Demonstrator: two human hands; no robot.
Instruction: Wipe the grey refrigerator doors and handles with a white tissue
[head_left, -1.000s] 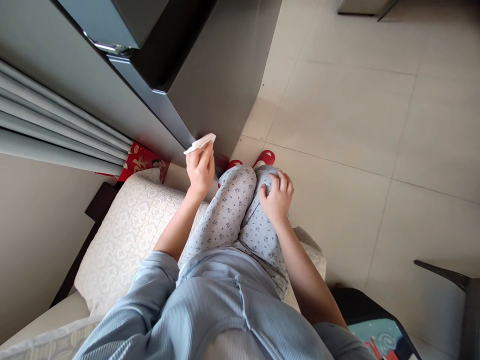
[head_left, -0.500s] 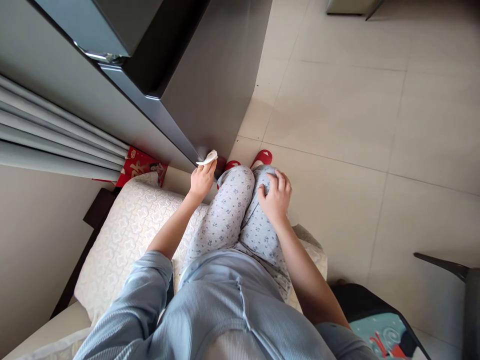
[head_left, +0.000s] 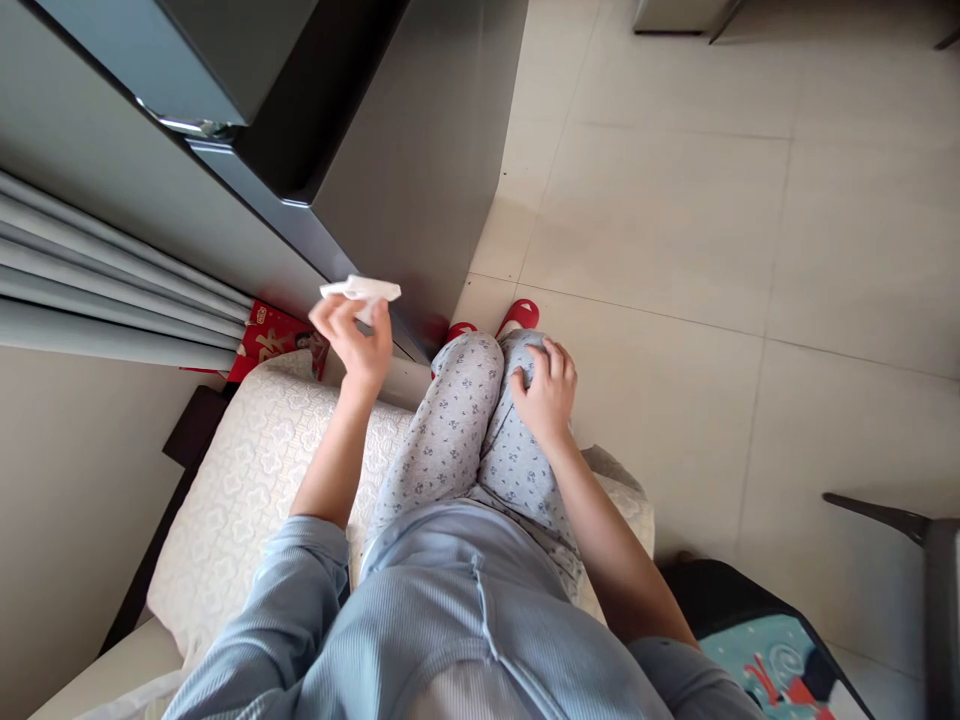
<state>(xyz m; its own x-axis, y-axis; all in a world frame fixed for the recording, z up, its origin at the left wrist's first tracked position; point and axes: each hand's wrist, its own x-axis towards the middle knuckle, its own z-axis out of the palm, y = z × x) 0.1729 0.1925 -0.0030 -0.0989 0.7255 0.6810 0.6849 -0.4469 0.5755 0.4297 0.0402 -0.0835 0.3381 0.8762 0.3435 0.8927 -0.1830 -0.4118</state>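
Note:
Pinched in my left hand (head_left: 355, 340) is a folded white tissue (head_left: 367, 288), held up in front of the dark grey refrigerator door (head_left: 409, 150). The fingers are slightly blurred, and I cannot tell whether the tissue touches the door surface. My right hand (head_left: 547, 392) lies with fingers spread on the knee of my patterned grey trousers (head_left: 461, 425). Nothing is in that hand. Red slippers (head_left: 523, 314) show on the floor past my knees.
I sit on a seat with a quilted cream cover (head_left: 247, 480). A red printed packet (head_left: 271, 338) and grey curtain (head_left: 112, 285) are on the left. A black bag with a teal picture (head_left: 757, 650) stands at lower right, near a dark chair leg (head_left: 874, 515).
My left hand has moved left and slightly up with the tissue, away from the lower part of the door. My right hand stays on the knee.

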